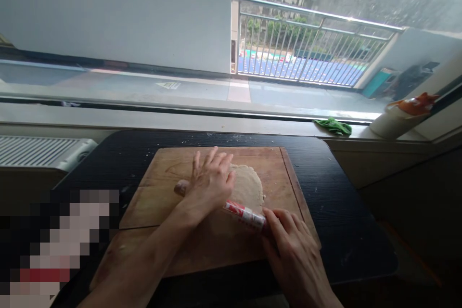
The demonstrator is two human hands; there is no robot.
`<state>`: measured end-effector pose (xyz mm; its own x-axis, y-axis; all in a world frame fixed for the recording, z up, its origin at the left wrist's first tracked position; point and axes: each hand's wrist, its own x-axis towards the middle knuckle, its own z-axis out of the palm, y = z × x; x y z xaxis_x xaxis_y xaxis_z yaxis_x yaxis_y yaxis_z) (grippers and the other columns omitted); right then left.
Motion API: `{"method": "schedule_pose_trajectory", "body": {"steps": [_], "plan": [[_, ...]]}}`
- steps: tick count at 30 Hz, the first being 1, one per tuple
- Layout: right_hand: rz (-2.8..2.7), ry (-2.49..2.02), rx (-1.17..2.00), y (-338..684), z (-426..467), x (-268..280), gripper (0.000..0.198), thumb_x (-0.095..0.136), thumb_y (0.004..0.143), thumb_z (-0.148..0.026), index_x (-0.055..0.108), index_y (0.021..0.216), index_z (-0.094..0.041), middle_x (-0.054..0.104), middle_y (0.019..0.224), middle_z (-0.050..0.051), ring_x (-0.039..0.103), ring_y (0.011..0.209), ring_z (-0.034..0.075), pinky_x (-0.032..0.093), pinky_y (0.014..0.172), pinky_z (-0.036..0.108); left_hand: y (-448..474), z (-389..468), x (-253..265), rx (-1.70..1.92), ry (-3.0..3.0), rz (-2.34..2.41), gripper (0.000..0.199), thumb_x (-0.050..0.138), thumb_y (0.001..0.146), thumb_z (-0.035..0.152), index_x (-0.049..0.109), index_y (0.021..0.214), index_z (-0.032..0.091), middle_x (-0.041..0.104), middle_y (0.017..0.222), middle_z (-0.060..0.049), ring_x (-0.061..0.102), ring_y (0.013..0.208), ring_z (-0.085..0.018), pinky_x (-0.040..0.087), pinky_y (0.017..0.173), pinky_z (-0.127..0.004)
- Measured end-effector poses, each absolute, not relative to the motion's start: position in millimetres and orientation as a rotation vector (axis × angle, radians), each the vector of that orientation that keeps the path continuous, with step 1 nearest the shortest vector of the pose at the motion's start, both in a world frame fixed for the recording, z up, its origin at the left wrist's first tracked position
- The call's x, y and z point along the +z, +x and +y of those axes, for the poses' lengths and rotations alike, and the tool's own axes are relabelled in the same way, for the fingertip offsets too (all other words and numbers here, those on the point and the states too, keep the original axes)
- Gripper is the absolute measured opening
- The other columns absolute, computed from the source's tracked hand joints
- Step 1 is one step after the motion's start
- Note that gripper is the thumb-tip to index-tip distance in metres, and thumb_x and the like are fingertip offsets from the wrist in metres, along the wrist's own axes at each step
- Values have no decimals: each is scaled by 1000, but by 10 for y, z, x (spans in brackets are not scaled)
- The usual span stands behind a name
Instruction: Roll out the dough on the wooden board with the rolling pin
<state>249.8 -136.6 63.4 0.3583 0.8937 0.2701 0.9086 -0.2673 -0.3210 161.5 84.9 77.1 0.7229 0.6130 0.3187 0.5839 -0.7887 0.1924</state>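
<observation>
A flat, uneven-edged sheet of dough point(249, 185) lies on a wooden cutting board point(212, 257). A rolling pin with a red-and-white printed wrapping point(247, 215) slants across the near part of the dough. My left hand point(211, 180) is over the pin's left part, palm down, its fingers stretched forward and spread. The pin's rounded left end point(181, 187) shows beside that wrist. At the right end, my right hand point(290, 243) has its fingers closed around the pin, hiding the tip. Part of the dough is covered by my left hand.
The board rests on a black table point(346, 231) with white flour specks along its far edge. Behind it runs a window sill with a green cloth point(334, 126) and a pale container point(397, 120) holding something orange. A radiator point(43, 151) stands left. Pixelation hides the lower left.
</observation>
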Motion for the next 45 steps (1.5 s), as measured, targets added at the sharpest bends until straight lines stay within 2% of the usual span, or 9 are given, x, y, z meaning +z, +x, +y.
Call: {"method": "schedule_pose_trajectory", "body": {"steps": [4, 8, 13, 17, 21, 28, 34, 37, 45], "plan": [[-1505, -2239, -55, 2447, -1322, 654, 35, 53, 90, -29, 52, 125, -24, 59, 110, 6, 55, 95, 24, 45, 81, 39, 1786, 923, 789, 697, 2803, 917, 33, 40, 91, 30, 61, 115, 18, 66, 119, -7, 44, 129, -28, 22, 112, -57], [-1503, -2257, -18, 2452, -1300, 642, 40, 58, 87, -29, 52, 126, -25, 61, 104, 5, 55, 91, 23, 44, 79, 39, 1479, 767, 784, 768, 2871, 728, 30, 40, 91, 26, 63, 109, 19, 68, 114, -4, 45, 128, -24, 19, 116, -51], [-1491, -2249, 30, 2463, -1299, 627, 40, 56, 88, -31, 52, 127, -26, 61, 103, 4, 54, 91, 23, 43, 80, 39, 1199, 605, 718, 665, 2970, 781, 37, 40, 90, 29, 61, 119, 20, 64, 124, -4, 41, 133, -28, 15, 115, -55], [-1474, -2223, 38, 2569, -1222, 699, 33, 54, 90, -39, 57, 119, -25, 61, 107, 5, 53, 96, 23, 43, 82, 38, 1569, 778, 728, 391, 2903, 967, 46, 38, 90, 39, 57, 126, 18, 58, 132, -7, 39, 134, -29, 24, 113, -54], [-1467, -2224, 62, 2724, -1131, 770, 31, 51, 91, -44, 58, 116, -25, 58, 117, 5, 51, 106, 25, 42, 88, 41, 2011, 991, 744, 297, 2862, 1017, 54, 37, 90, 45, 48, 135, 17, 51, 140, -10, 35, 136, -30, 28, 111, -52], [-1500, -2223, 64, 2607, -1215, 723, 36, 54, 89, -43, 56, 121, -26, 55, 128, 4, 47, 120, 25, 39, 100, 41, 1756, 859, 772, 321, 2905, 934, 48, 31, 93, 41, 52, 131, 21, 54, 137, -5, 33, 137, -27, 23, 113, -51], [-1494, -2226, 84, 2695, -1181, 745, 35, 54, 90, -42, 56, 120, -25, 56, 127, 5, 48, 119, 24, 40, 99, 40, 2017, 978, 727, 211, 2843, 1000, 52, 32, 92, 46, 48, 133, 18, 48, 142, -10, 34, 136, -31, 25, 110, -56], [-1495, -2224, 78, 2829, -1126, 765, 35, 51, 91, -43, 55, 121, -24, 54, 128, 7, 47, 120, 26, 39, 100, 43, 2271, 1068, 708, 212, 2838, 958, 50, 31, 93, 43, 49, 131, 15, 51, 138, -13, 33, 136, -31, 26, 109, -56], [-1590, -2202, 101, 2640, -1214, 699, 39, 58, 87, -35, 53, 124, -27, 52, 133, 5, 45, 123, 27, 38, 101, 45, 1906, 915, 742, 363, 2861, 972, 44, 31, 94, 40, 53, 128, 23, 55, 136, -5, 34, 136, -28, 24, 112, -51]]}}
